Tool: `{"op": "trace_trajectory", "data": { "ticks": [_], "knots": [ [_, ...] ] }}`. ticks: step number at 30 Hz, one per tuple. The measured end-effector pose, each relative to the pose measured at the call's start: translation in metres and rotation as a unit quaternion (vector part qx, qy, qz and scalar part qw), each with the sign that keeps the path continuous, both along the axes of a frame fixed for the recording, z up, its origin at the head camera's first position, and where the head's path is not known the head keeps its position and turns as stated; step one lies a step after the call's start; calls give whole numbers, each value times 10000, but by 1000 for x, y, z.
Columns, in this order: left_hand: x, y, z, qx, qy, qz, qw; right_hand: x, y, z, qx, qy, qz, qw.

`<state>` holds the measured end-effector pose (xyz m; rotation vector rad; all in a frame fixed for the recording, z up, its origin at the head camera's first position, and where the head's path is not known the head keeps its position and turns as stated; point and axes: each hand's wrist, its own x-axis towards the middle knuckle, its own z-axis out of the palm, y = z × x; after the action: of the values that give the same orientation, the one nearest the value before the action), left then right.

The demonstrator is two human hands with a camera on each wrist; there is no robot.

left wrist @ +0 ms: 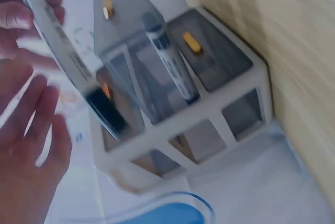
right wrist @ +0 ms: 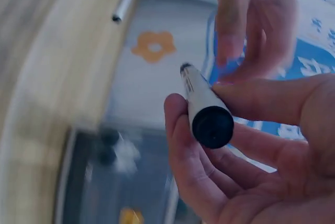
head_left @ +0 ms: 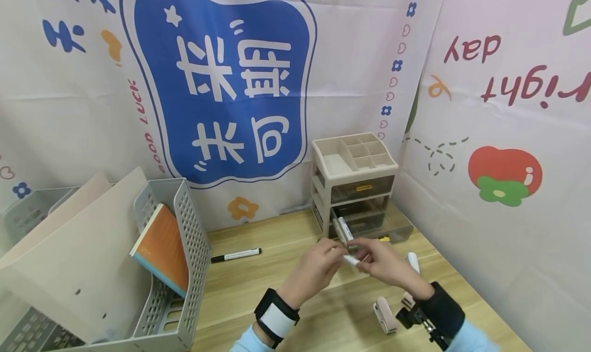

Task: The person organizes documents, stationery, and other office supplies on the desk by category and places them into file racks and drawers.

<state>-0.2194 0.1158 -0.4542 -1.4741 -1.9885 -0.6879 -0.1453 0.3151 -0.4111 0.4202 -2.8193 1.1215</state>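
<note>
My right hand (head_left: 385,262) pinches a white marker with a black cap (right wrist: 204,101) between thumb and fingers. Close by, my left hand (head_left: 314,270) has its fingers apart and loosely bent, near the marker's far end. In the left wrist view the left hand (left wrist: 31,130) is beside the marker, with nothing in its grasp. Just beyond both hands, a lower see-through drawer of the small beige cabinet (head_left: 323,180) is pulled out. Another marker (head_left: 344,229) lies in that drawer. A third marker (head_left: 236,255) rests on the table to the left.
A grey file rack (head_left: 196,270) with folders and an orange book (head_left: 163,249) stands at left. A pale pink stapler (head_left: 385,315) and a white object (head_left: 412,262) lie near my right forearm. Printed cloth walls rise behind and at right.
</note>
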Motion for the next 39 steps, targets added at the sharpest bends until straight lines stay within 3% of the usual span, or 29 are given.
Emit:
{"op": "trace_trajectory", "data": {
  "ticks": [3, 5, 8, 12, 17, 26, 34, 39],
  "knots": [
    [-7, -5, -2, 604, -358, 403, 9967, 2, 14, 12, 28, 147, -443, 9989],
    [-11, -6, -7, 652, -780, 697, 9924, 1, 22, 18, 185, 298, -726, 9967],
    [-15, -3, -17, 286, -1583, 976, 9821, -5, 30, 24, 525, 535, -1001, 9921],
    [-15, 12, -30, -142, -2256, 1057, 9684, -22, 33, 25, 1033, 727, -1181, 9849],
    [-13, 31, -38, 31, -2376, 982, 9664, -48, 30, 21, 1412, 689, -1394, 9777],
    [-12, 45, -40, 444, -2531, 1073, 9604, -90, 28, 1, 1655, 184, -1622, 9726],
    [-12, 46, -41, 447, -2581, 1016, 9597, -106, 23, -13, 1543, -573, -1549, 9741],
    [-14, 47, -38, 423, -2470, 1026, 9627, -110, 21, -15, 1667, -763, -1531, 9711]
  ]
}}
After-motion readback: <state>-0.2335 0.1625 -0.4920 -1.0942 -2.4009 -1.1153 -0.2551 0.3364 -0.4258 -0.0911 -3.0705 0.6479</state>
